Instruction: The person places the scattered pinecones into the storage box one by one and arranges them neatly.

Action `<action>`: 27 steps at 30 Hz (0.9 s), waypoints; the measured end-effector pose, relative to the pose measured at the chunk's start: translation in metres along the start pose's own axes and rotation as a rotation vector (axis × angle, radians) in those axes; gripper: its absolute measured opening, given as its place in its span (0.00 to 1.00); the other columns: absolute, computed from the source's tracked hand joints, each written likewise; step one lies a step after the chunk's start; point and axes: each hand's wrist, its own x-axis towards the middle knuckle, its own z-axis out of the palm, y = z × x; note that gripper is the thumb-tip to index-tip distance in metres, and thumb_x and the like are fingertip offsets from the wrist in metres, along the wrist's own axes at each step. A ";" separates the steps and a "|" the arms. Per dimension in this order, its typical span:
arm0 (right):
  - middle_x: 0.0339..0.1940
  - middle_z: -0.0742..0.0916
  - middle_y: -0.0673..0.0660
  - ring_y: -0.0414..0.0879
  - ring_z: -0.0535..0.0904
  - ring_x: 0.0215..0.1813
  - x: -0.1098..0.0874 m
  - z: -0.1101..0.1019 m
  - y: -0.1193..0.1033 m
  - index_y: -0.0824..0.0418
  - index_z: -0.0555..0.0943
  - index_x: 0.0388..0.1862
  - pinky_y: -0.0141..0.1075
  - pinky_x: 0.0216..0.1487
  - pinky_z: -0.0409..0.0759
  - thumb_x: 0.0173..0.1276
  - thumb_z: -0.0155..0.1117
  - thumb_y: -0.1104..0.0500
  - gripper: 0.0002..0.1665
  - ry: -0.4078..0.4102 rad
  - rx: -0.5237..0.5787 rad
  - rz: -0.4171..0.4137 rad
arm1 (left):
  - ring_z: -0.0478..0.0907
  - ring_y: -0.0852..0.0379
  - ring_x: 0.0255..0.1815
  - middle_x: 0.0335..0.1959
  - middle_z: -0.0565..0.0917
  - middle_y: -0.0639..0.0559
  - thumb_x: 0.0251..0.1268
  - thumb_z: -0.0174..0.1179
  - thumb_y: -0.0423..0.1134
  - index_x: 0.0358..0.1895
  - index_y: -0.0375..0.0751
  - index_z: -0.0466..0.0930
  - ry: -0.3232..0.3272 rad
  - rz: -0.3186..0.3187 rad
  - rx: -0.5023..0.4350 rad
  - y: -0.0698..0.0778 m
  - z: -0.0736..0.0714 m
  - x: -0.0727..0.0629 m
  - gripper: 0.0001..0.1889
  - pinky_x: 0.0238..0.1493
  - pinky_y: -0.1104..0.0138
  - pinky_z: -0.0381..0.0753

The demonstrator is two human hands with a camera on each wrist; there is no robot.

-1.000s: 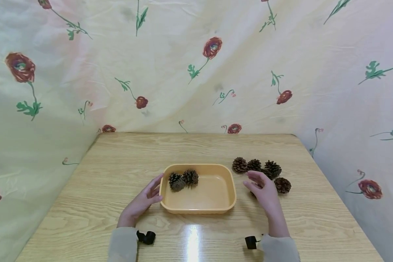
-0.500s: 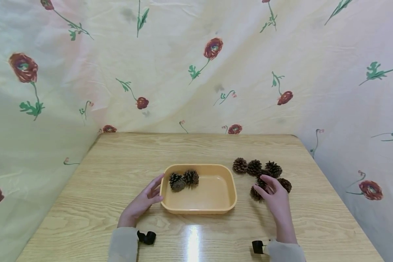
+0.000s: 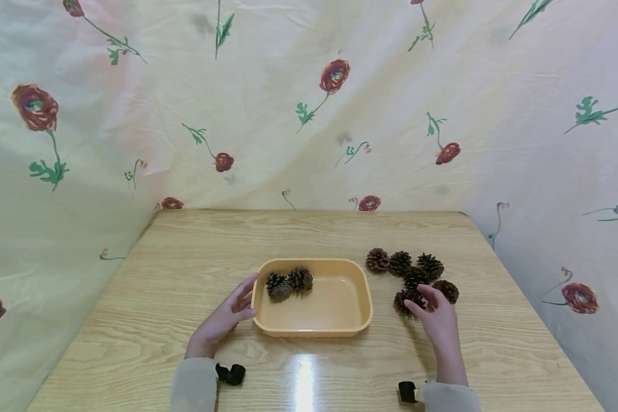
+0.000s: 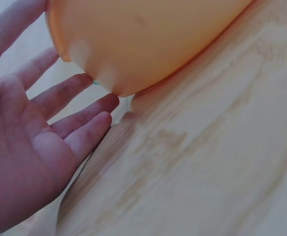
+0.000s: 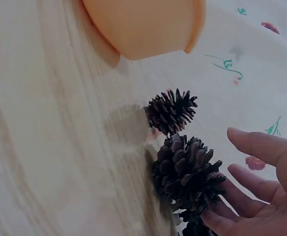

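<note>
The right hand (image 3: 436, 313) partly hides the nearest cone (image 3: 404, 302), on the tabletop (image 3: 340, 366) right of the tray (image 3: 321, 309); its fingers are released, loosely spread, and whether they touch the cone is hard to tell. The left hand (image 3: 230, 312) rests relaxed fingers against the tray, cut off in both wrist views. The cone is dark brown, rough-scaled.

Pale wood-grain table (image 3: 201, 240) with a yellow-orange tray (image 3: 332, 306) and loose pine cones (image 3: 416, 277).
Head view: tabletop fills most of lower half, glare (image 3: 304, 383) at bottom centre; tray sits upright just below frame centre; six cones visible, bunched right of tray: three along top of cluster, one mid, two lower, lowest partly hidden.
</note>
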 end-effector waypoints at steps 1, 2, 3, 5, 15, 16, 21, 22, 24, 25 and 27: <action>0.74 0.66 0.68 0.61 0.57 0.77 0.001 0.000 0.001 0.66 0.61 0.73 0.49 0.77 0.58 0.68 0.64 0.59 0.38 0.002 -0.002 0.003 | 0.47 0.37 0.78 0.81 0.43 0.43 0.68 0.56 0.31 0.79 0.52 0.44 0.000 0.000 0.001 0.000 0.000 0.000 0.41 0.76 0.46 0.50; 0.74 0.65 0.69 0.61 0.57 0.77 0.001 0.000 0.002 0.67 0.61 0.72 0.50 0.77 0.58 0.68 0.63 0.59 0.38 0.000 -0.001 0.005 | 0.47 0.36 0.78 0.81 0.43 0.43 0.68 0.56 0.31 0.79 0.52 0.44 -0.001 0.001 0.002 0.000 0.000 0.000 0.41 0.76 0.46 0.50; 0.74 0.65 0.69 0.62 0.57 0.76 0.002 0.001 0.003 0.67 0.61 0.72 0.50 0.76 0.59 0.68 0.63 0.59 0.38 0.000 -0.001 0.006 | 0.47 0.36 0.78 0.80 0.43 0.43 0.68 0.56 0.31 0.79 0.52 0.44 -0.001 0.002 0.004 -0.001 0.000 0.000 0.41 0.76 0.46 0.50; 0.74 0.65 0.69 0.62 0.57 0.76 0.002 0.001 0.004 0.67 0.61 0.73 0.50 0.76 0.59 0.67 0.64 0.59 0.39 0.002 0.000 0.011 | 0.47 0.36 0.78 0.80 0.43 0.43 0.68 0.56 0.31 0.79 0.52 0.44 0.000 0.001 0.006 -0.001 0.000 0.000 0.41 0.76 0.46 0.50; 0.73 0.64 0.72 0.64 0.58 0.75 0.002 0.002 0.007 0.71 0.56 0.74 0.51 0.76 0.59 0.67 0.63 0.61 0.42 -0.028 -0.009 0.023 | 0.46 0.34 0.78 0.80 0.43 0.41 0.68 0.56 0.31 0.79 0.51 0.43 -0.002 0.002 0.014 -0.002 -0.002 0.001 0.41 0.76 0.45 0.49; 0.73 0.64 0.72 0.65 0.58 0.75 0.002 0.002 0.007 0.71 0.56 0.74 0.51 0.76 0.60 0.67 0.63 0.61 0.42 -0.030 -0.013 0.027 | 0.46 0.34 0.78 0.80 0.43 0.40 0.68 0.56 0.31 0.79 0.50 0.43 -0.004 0.007 0.014 -0.003 -0.002 0.001 0.41 0.75 0.45 0.49; 0.73 0.62 0.74 0.69 0.59 0.72 0.002 0.002 0.010 0.71 0.55 0.74 0.56 0.73 0.62 0.67 0.63 0.59 0.42 -0.050 -0.047 0.050 | 0.46 0.33 0.78 0.80 0.43 0.40 0.69 0.56 0.31 0.79 0.50 0.43 -0.005 0.012 0.019 -0.003 -0.002 0.000 0.41 0.75 0.44 0.49; 0.73 0.62 0.74 0.69 0.59 0.72 0.002 0.002 0.010 0.71 0.54 0.74 0.57 0.72 0.62 0.68 0.63 0.59 0.43 -0.057 -0.055 0.052 | 0.47 0.33 0.78 0.80 0.43 0.40 0.69 0.56 0.31 0.79 0.50 0.43 -0.005 0.013 0.024 -0.003 -0.002 0.000 0.41 0.75 0.44 0.49; 0.73 0.61 0.75 0.71 0.58 0.72 0.003 0.001 0.012 0.71 0.53 0.74 0.57 0.72 0.62 0.68 0.62 0.58 0.43 -0.070 -0.067 0.054 | 0.47 0.33 0.78 0.80 0.43 0.40 0.69 0.56 0.31 0.79 0.50 0.43 -0.003 0.011 0.024 -0.002 -0.001 0.000 0.41 0.75 0.44 0.49; 0.73 0.61 0.75 0.71 0.58 0.72 0.003 0.001 0.012 0.72 0.53 0.74 0.57 0.72 0.62 0.68 0.62 0.58 0.43 -0.074 -0.070 0.053 | 0.47 0.33 0.78 0.80 0.43 0.40 0.69 0.56 0.31 0.79 0.50 0.43 -0.004 0.011 0.025 -0.002 -0.001 0.000 0.41 0.75 0.44 0.49; 0.73 0.61 0.76 0.71 0.58 0.72 0.004 0.001 0.013 0.72 0.53 0.74 0.58 0.72 0.63 0.69 0.61 0.58 0.43 -0.076 -0.079 0.054 | 0.47 0.33 0.78 0.80 0.43 0.40 0.69 0.56 0.31 0.79 0.50 0.43 -0.005 0.013 0.024 -0.001 -0.001 0.000 0.41 0.75 0.44 0.49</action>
